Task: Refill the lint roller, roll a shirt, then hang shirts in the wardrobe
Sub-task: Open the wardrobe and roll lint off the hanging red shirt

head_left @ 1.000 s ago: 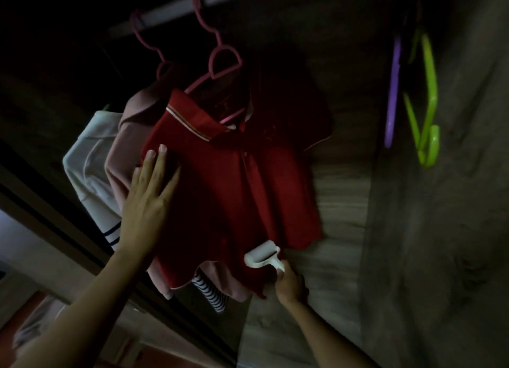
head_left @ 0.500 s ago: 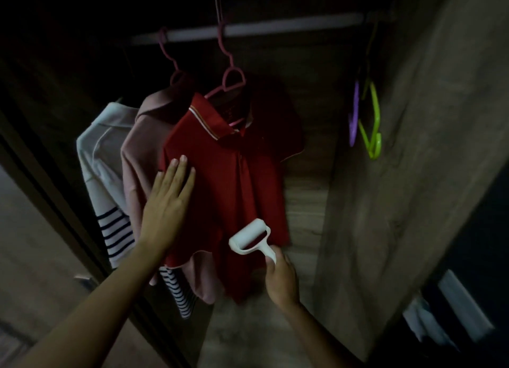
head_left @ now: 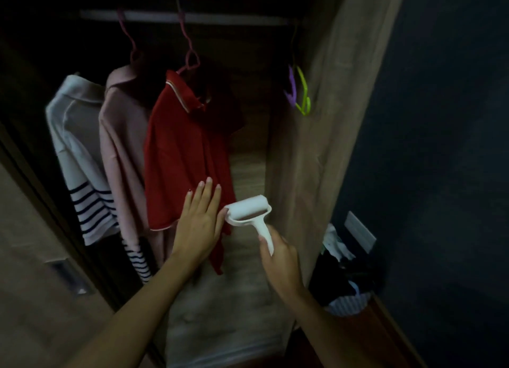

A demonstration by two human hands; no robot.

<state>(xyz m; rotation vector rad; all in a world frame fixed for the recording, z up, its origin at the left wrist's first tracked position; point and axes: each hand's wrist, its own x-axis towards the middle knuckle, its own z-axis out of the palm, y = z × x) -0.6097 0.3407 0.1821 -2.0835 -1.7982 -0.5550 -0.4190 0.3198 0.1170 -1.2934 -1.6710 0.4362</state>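
A red polo shirt (head_left: 181,153) hangs on a pink hanger (head_left: 190,56) from the wardrobe rail (head_left: 220,18). My left hand (head_left: 199,221) lies flat with straight fingers against the shirt's lower right part. My right hand (head_left: 278,254) grips the handle of a white lint roller (head_left: 248,210), whose roll sits just right of the left hand at the shirt's lower edge. To the left hang a pink shirt (head_left: 121,136) and a white shirt with navy stripes (head_left: 74,136).
Empty purple and green hangers (head_left: 298,92) hang at the rail's right end beside the wooden side panel (head_left: 330,136). A basket with clothes (head_left: 344,282) stands on the floor at the right. The wardrobe's door frame (head_left: 41,191) runs along the left.
My left hand has slid down the red shirt from its upper left to its lower right. The roller has come up beside it. The view has swung right.
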